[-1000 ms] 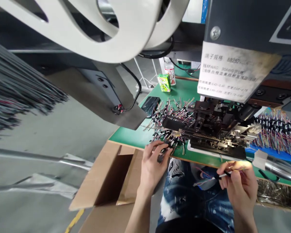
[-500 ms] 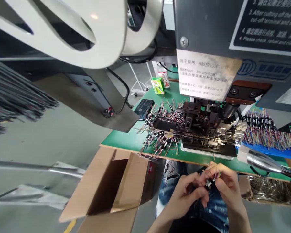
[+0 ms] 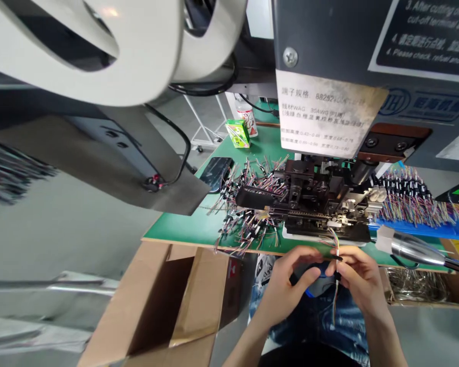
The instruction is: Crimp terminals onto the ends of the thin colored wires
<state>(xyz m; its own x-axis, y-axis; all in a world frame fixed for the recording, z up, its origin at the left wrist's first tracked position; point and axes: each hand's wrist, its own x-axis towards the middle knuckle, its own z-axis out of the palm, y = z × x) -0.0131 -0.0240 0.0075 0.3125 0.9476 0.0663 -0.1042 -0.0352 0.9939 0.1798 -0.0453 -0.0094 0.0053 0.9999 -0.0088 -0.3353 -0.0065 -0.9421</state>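
Hands (image 3: pixel 361 272) and wire bundle (image 3: pixel 337 277) now nearer the machine (image 3: pixel 321 191)

Shows smooth, glossy white plastic on the reel (image 3: pixel 149 74), dull metal on the plate (image 3: pixel 168 196), matt paint on the machine (image 3: pixel 329 38) and stained paper on the label (image 3: pixel 321 120). Has polished metal on the tube (image 3: pixel 416 250), matt brown cardboard in the box (image 3: pixel 199 300), smooth green on the bench (image 3: pixel 179 230). Looks glassy on the phone (image 3: pixel 215 173), like plastic on the wires (image 3: pixel 335 293), like faded cloth on the jeans (image 3: pixel 317 326).
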